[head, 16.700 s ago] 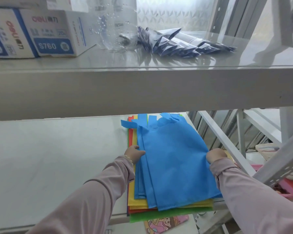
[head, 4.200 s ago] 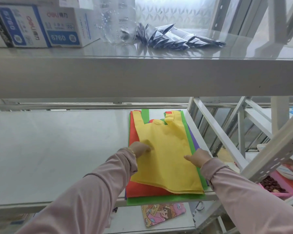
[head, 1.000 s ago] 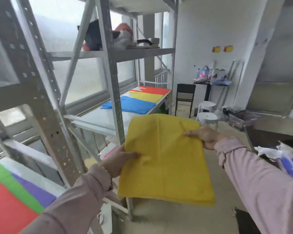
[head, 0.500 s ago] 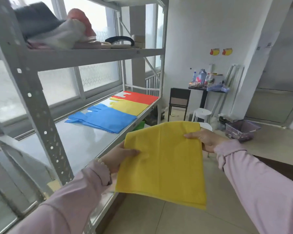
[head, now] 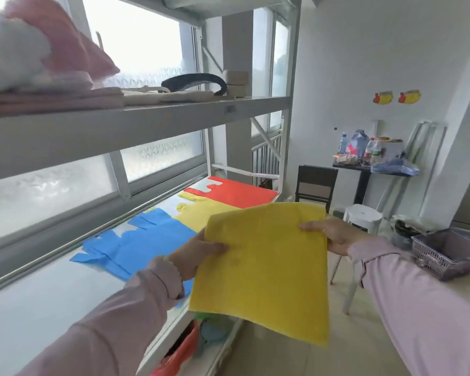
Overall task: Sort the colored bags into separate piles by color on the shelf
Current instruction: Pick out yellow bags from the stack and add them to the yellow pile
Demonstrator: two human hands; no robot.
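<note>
Sleeves: pale lilac knit, ribbed at the cuffs, one reaching in from each lower corner.
Yellow bag (head: 263, 270): flat rectangle of matte, faintly fuzzy non-woven cloth, held in the air off the front edge of the shelf, tilted, its near corner drooping; its handles cannot be seen.
Left hand (head: 198, 252): pinching the bag's left edge, thumb on top, fingers hidden beneath.
Right hand (head: 334, 234): clamped on the bag's right edge near the top corner, thumb laid across the cloth.
Shelf (head: 38, 302): smooth, glossy white board in a grey metal frame, running beside frosted, patterned window panes.
Blue pile (head: 136, 245): flat on the shelf just beyond the left hand, cut-out loop handles towards the window.
Yellow pile (head: 198, 213): next along, touching the blue, partly hidden by the held bag.
Red pile (head: 234, 194): farthest, at the shelf's end, edge to edge with the yellow.
Upper shelf (head: 136, 120): grey metal lip, carrying soft folded pink and white cloth, blurred.
Stool (head: 362, 217): round white plastic, behind the right hand.
Basket (head: 448, 253): purple plastic mesh, at the right.
</note>
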